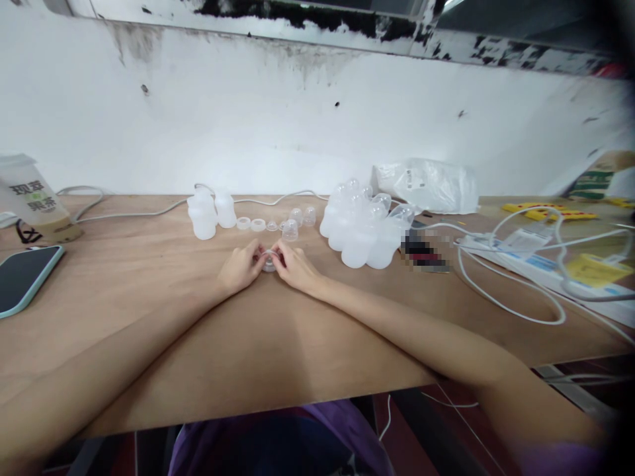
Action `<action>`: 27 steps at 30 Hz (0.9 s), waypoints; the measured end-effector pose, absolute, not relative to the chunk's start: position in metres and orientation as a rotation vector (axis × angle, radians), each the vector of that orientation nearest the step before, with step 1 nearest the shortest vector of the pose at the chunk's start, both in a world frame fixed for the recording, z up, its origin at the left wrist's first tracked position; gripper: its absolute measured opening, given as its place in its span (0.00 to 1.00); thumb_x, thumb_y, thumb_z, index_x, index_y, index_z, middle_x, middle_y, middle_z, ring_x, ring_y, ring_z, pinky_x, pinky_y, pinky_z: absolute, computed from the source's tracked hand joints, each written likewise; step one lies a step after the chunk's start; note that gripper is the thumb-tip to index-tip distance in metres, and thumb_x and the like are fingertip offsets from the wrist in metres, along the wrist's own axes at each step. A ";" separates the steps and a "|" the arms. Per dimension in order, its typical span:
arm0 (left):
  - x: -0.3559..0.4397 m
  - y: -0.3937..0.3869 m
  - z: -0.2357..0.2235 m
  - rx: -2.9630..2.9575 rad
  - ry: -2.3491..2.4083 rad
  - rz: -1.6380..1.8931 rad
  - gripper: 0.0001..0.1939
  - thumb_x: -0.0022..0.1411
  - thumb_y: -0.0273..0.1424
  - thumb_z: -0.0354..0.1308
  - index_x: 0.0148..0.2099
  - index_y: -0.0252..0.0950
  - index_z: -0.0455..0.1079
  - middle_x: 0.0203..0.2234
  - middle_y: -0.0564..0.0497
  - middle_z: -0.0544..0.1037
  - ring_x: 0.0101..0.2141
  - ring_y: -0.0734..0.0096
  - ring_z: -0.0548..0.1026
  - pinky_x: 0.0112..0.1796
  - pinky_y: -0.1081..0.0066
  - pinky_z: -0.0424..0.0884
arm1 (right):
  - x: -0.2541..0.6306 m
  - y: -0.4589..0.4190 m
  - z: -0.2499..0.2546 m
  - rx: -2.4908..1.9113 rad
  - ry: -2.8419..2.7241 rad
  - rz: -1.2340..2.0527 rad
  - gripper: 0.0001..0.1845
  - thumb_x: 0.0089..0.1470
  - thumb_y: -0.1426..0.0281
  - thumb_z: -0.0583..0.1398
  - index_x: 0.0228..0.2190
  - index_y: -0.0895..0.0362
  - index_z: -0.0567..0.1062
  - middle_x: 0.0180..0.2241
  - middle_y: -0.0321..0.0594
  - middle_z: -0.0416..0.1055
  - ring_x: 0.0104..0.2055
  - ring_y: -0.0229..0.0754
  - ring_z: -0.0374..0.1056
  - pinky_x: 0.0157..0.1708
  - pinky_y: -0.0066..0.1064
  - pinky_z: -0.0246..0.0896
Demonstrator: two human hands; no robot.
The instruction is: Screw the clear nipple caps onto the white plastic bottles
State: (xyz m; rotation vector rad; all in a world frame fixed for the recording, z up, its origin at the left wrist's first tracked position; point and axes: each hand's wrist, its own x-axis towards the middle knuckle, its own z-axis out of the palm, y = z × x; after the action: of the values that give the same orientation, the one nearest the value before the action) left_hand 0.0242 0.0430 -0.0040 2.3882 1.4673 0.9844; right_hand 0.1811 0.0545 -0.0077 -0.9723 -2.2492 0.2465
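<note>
My left hand and my right hand meet over the tabletop, fingers closed on opposite sides of a small clear round bottle part. Fingertips hide much of it, and I cannot tell whether it is one piece or two. Just beyond my hands runs a row of bottle parts: white collar rings, small clear teats and clear dome caps. Frosted white bottles stand behind my left hand. Beyond my right hand is a cluster of several frosted bottles, some with clear teats on top.
A drink cup and a phone are at the left. Behind the bottle cluster lies a white plastic bag. White cables and a power strip spread over the right side. A wall closes off the back.
</note>
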 end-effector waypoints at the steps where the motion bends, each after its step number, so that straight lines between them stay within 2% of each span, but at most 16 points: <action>1: 0.024 0.042 -0.003 2.384 1.467 0.989 0.09 0.57 0.36 0.45 0.35 0.37 0.60 0.23 0.53 0.72 0.23 0.73 0.69 0.26 0.74 0.62 | 0.181 0.055 -0.007 -0.970 -2.247 0.248 0.05 0.53 0.70 0.46 0.31 0.57 0.60 0.25 0.36 0.65 0.26 0.36 0.61 0.28 0.27 0.52; 10: 0.017 0.041 -0.001 2.384 1.327 0.946 0.07 0.53 0.32 0.49 0.35 0.37 0.59 0.23 0.56 0.70 0.21 0.77 0.67 0.24 0.76 0.61 | 0.187 0.056 -0.004 -0.904 -2.286 0.348 0.06 0.48 0.71 0.51 0.32 0.56 0.59 0.26 0.34 0.63 0.25 0.34 0.59 0.28 0.26 0.52; 19: 0.022 0.039 0.000 2.446 1.393 0.935 0.03 0.52 0.29 0.47 0.33 0.37 0.58 0.19 0.58 0.65 0.20 0.77 0.65 0.24 0.76 0.59 | 0.183 0.056 -0.006 -0.938 -2.236 0.374 0.06 0.46 0.73 0.50 0.31 0.56 0.59 0.24 0.32 0.60 0.23 0.33 0.56 0.26 0.25 0.50; 27: 0.026 0.041 -0.002 2.446 1.419 0.960 0.03 0.52 0.28 0.47 0.32 0.38 0.58 0.19 0.57 0.65 0.21 0.76 0.64 0.24 0.75 0.58 | 0.182 0.058 -0.008 -0.940 -2.229 0.391 0.07 0.47 0.73 0.49 0.33 0.56 0.60 0.23 0.33 0.60 0.23 0.34 0.56 0.26 0.26 0.50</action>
State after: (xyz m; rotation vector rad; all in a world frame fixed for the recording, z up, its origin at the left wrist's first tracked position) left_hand 0.0260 0.0410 -0.0015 2.4460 1.4192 0.9602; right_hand 0.1820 0.0584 -0.0082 -0.9397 -2.2293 0.3905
